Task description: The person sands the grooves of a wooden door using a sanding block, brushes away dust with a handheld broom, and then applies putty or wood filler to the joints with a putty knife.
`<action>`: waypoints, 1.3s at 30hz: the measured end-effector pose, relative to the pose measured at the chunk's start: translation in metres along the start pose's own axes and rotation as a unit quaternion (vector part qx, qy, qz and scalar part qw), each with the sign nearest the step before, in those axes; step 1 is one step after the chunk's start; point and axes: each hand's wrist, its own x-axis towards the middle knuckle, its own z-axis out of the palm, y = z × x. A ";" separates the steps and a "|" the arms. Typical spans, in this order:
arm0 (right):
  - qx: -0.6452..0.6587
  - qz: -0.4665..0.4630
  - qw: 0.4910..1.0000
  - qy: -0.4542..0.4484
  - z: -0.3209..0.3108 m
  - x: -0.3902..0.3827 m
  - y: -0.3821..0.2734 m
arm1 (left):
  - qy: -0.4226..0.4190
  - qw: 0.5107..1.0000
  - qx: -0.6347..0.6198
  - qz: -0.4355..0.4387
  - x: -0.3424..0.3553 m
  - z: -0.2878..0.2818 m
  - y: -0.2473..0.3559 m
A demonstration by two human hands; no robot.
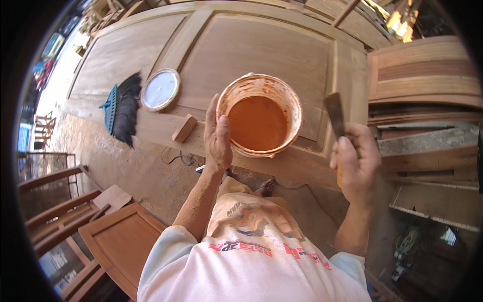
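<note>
A white bucket (pixel 224 105) with orange-brown liquid in it stands at the near edge of a large wooden panelled door (pixel 271 43). Dried smears of the same colour coat its inner wall. My left hand (pixel 219 136) is wrapped against the bucket's left side, thumb near the rim. To the right of the bucket, my right hand (pixel 358 158) is closed around the handle of a putty knife (pixel 334 113). Its dark, flat blade points up and away from me, apart from the bucket and the door.
Left of the bucket lie a round white lid (pixel 161 89), a small wooden block (pixel 184 128) and a blue broom head with black bristles (pixel 121 109). Wooden panels (pixel 427 73) are stacked at right. Another panel (pixel 123 241) leans at lower left. A cord (pixel 309 194) runs over the floor.
</note>
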 end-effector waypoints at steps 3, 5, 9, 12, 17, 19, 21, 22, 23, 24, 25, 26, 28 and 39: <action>0.107 -0.126 0.981 0.100 0.000 -0.014 -0.006 | 0.013 0.998 -0.024 -0.061 -0.002 0.003 0.010; 0.130 -0.201 0.959 0.153 0.015 -0.019 0.009 | 0.004 0.998 -0.005 -0.069 -0.003 -0.002 0.012; -0.156 -0.040 0.986 -0.035 0.036 -0.023 0.054 | -0.037 0.997 0.001 -0.074 0.000 -0.032 0.001; -0.034 0.031 0.999 0.028 0.045 -0.041 0.049 | 0.028 0.989 0.110 -0.096 0.023 -0.087 -0.022; 0.004 -0.081 0.978 0.191 0.075 -0.047 0.041 | 0.042 0.877 0.479 -0.002 0.078 -0.215 -0.079; -0.154 0.162 0.974 -0.043 0.081 -0.050 0.046 | -0.013 0.814 0.579 0.029 0.090 -0.241 -0.097; -0.090 0.117 0.986 0.072 0.093 -0.058 0.037 | -0.035 0.807 0.584 0.074 0.099 -0.254 -0.105; -0.058 0.094 0.986 0.129 0.099 -0.060 0.033 | -0.047 0.808 0.580 0.090 0.104 -0.259 -0.107; -0.034 0.064 0.982 0.174 0.106 -0.059 0.029 | -0.058 0.809 0.575 0.106 0.108 -0.262 -0.109; -0.006 0.031 0.974 0.225 0.114 -0.055 0.027 | -0.059 0.809 0.568 0.138 0.113 -0.261 -0.105; 0.020 -0.003 0.961 0.274 0.121 -0.054 0.026 | -0.068 0.809 0.565 0.146 0.115 -0.265 -0.107; 0.035 0.035 0.970 0.238 0.128 -0.056 0.030 | -0.077 0.809 0.563 0.153 0.114 -0.269 -0.112; -0.065 0.095 0.984 0.136 0.128 -0.061 0.044 | -0.067 0.812 0.553 0.175 0.115 -0.270 -0.108; -0.024 0.070 0.980 0.184 0.116 -0.051 0.046 | 0.197 0.976 -0.011 0.090 0.152 -0.247 0.025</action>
